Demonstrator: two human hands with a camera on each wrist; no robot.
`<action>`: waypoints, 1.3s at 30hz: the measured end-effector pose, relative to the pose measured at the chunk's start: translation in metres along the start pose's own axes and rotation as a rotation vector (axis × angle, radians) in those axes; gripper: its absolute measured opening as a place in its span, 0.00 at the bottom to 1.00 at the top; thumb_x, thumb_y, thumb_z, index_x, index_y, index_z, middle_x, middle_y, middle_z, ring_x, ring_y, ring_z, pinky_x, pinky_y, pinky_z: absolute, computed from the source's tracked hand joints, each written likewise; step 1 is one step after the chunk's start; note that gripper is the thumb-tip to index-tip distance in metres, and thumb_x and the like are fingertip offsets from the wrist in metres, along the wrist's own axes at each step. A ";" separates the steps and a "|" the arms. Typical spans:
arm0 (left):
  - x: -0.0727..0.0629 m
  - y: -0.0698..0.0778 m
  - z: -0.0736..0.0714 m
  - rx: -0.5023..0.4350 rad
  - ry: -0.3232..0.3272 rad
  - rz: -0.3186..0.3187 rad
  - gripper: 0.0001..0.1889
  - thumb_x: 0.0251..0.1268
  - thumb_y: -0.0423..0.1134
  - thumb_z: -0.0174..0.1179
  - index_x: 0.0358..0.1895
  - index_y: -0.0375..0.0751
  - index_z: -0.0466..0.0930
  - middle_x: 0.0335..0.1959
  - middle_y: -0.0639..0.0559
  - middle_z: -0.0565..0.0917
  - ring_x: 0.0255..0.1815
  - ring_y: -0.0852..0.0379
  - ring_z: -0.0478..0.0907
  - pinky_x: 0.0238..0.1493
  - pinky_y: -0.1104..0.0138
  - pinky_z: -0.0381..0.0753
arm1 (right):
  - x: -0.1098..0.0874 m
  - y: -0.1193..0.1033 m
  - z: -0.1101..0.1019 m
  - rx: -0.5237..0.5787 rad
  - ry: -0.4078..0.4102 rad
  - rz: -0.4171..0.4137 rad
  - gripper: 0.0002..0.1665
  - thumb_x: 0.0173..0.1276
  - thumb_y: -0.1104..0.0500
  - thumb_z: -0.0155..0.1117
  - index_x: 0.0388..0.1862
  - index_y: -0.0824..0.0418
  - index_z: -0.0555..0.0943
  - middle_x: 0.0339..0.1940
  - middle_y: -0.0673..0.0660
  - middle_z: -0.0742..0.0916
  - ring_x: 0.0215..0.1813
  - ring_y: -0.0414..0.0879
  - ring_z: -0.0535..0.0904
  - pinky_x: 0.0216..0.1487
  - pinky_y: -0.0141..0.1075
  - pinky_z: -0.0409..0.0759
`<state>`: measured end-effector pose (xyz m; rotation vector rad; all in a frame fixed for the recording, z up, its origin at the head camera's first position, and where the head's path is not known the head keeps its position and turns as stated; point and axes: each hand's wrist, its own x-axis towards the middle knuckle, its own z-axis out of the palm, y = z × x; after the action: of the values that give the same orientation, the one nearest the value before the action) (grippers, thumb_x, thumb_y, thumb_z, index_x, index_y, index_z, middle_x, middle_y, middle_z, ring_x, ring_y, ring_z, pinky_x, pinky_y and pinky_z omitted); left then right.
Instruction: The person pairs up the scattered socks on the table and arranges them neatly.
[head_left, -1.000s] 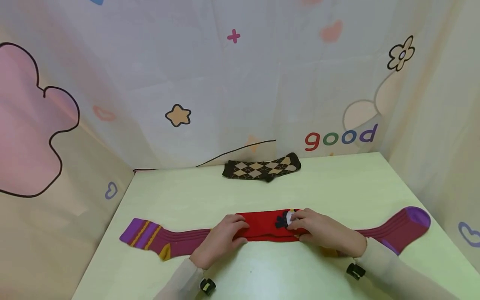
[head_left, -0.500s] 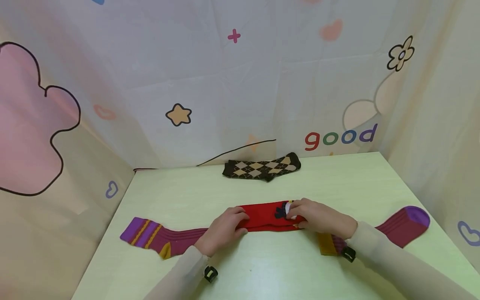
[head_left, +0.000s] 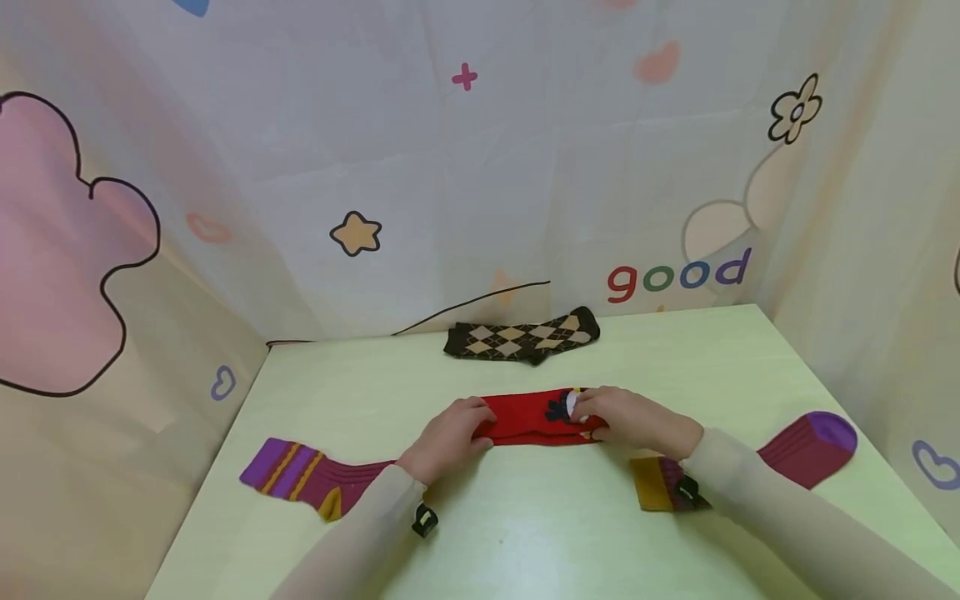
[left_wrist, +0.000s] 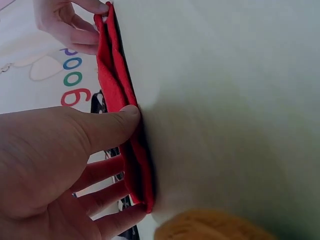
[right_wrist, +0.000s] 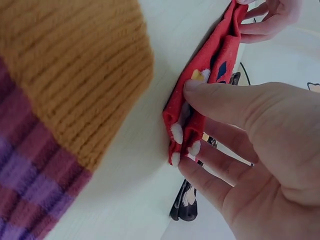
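A folded pair of red socks (head_left: 517,419) with a dark and white figure near one end lies crosswise in the middle of the head view. At its left end, my left hand (head_left: 447,439) grips it, thumb on the near edge and fingers over the far side. My right hand (head_left: 637,419) pinches the right end, partly covering the figure. In the right wrist view the thumb (right_wrist: 215,97) presses the near side of the stacked red layers, which show white spots at the end. The left wrist view shows the left thumb (left_wrist: 112,127) across the folded edges.
A maroon sock (head_left: 330,477) with purple and mustard bands lies at left. Another maroon sock (head_left: 806,454) lies at right, partly under the right forearm, its mustard cuff (head_left: 652,485) showing. Brown argyle socks (head_left: 521,341) lie at the table's back edge, before a printed curtain (head_left: 420,150).
Both hands have moved the red socks away from the body, toward the argyle socks. The right maroon sock's mustard cuff has come into view, while the left sleeve covers more of the left maroon sock.
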<state>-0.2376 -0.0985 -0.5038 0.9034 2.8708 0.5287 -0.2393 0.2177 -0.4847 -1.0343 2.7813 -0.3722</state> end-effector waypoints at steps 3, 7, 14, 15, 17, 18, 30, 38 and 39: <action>0.008 -0.004 0.001 0.000 0.006 -0.002 0.17 0.68 0.39 0.69 0.57 0.41 0.84 0.58 0.47 0.81 0.60 0.48 0.77 0.65 0.57 0.78 | 0.003 0.004 0.000 0.003 0.005 0.011 0.18 0.61 0.67 0.77 0.51 0.59 0.87 0.56 0.59 0.87 0.59 0.58 0.81 0.61 0.53 0.81; 0.015 -0.008 0.000 0.006 0.003 -0.013 0.16 0.68 0.39 0.69 0.56 0.41 0.84 0.57 0.47 0.81 0.58 0.49 0.77 0.63 0.57 0.78 | 0.007 0.009 -0.001 -0.004 0.016 0.017 0.17 0.61 0.66 0.78 0.48 0.57 0.87 0.54 0.58 0.87 0.56 0.55 0.82 0.59 0.51 0.83; 0.027 -0.011 -0.003 0.028 0.007 0.030 0.14 0.68 0.37 0.69 0.54 0.38 0.85 0.52 0.46 0.83 0.53 0.48 0.79 0.60 0.58 0.80 | 0.014 0.017 -0.003 -0.002 0.022 0.032 0.14 0.61 0.66 0.78 0.43 0.56 0.85 0.49 0.55 0.88 0.50 0.51 0.81 0.57 0.49 0.84; 0.029 -0.011 -0.003 0.033 0.010 0.033 0.14 0.68 0.37 0.69 0.53 0.38 0.85 0.52 0.46 0.83 0.52 0.48 0.79 0.60 0.58 0.80 | 0.015 0.019 -0.003 -0.001 0.022 0.034 0.13 0.61 0.66 0.78 0.43 0.56 0.85 0.48 0.55 0.87 0.49 0.50 0.81 0.57 0.49 0.84; 0.032 -0.013 -0.003 0.040 0.008 0.035 0.14 0.68 0.38 0.69 0.53 0.38 0.85 0.51 0.46 0.83 0.52 0.48 0.79 0.60 0.58 0.80 | 0.017 0.021 -0.003 -0.004 0.025 0.030 0.13 0.62 0.66 0.77 0.43 0.57 0.85 0.46 0.54 0.87 0.48 0.50 0.81 0.56 0.49 0.84; 0.034 -0.014 -0.003 0.041 0.005 0.033 0.14 0.68 0.38 0.69 0.53 0.38 0.85 0.51 0.46 0.83 0.52 0.48 0.79 0.60 0.58 0.80 | 0.018 0.023 -0.003 -0.001 0.026 0.030 0.12 0.62 0.66 0.77 0.43 0.57 0.85 0.46 0.54 0.87 0.48 0.50 0.81 0.56 0.49 0.84; 0.051 -0.021 -0.003 0.028 0.007 0.006 0.14 0.70 0.39 0.67 0.55 0.38 0.84 0.56 0.44 0.82 0.57 0.45 0.78 0.65 0.55 0.77 | 0.028 0.037 -0.004 -0.005 0.067 0.035 0.10 0.63 0.67 0.76 0.38 0.58 0.83 0.41 0.52 0.87 0.44 0.49 0.80 0.55 0.47 0.84; 0.057 -0.022 -0.005 0.031 0.000 -0.035 0.14 0.70 0.39 0.67 0.55 0.39 0.84 0.57 0.44 0.82 0.58 0.45 0.78 0.66 0.55 0.76 | 0.036 0.046 -0.005 0.012 0.069 0.055 0.09 0.63 0.68 0.75 0.37 0.59 0.83 0.40 0.53 0.87 0.43 0.49 0.80 0.54 0.48 0.84; 0.058 -0.022 -0.005 0.032 -0.002 -0.037 0.15 0.71 0.39 0.67 0.56 0.38 0.84 0.57 0.43 0.82 0.59 0.45 0.78 0.67 0.55 0.75 | 0.037 0.047 -0.005 0.019 0.067 0.065 0.10 0.63 0.68 0.76 0.37 0.59 0.83 0.40 0.53 0.87 0.43 0.49 0.80 0.55 0.48 0.84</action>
<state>-0.2980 -0.0835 -0.5051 0.8537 2.8958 0.4802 -0.2973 0.2283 -0.4946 -0.9414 2.8561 -0.4322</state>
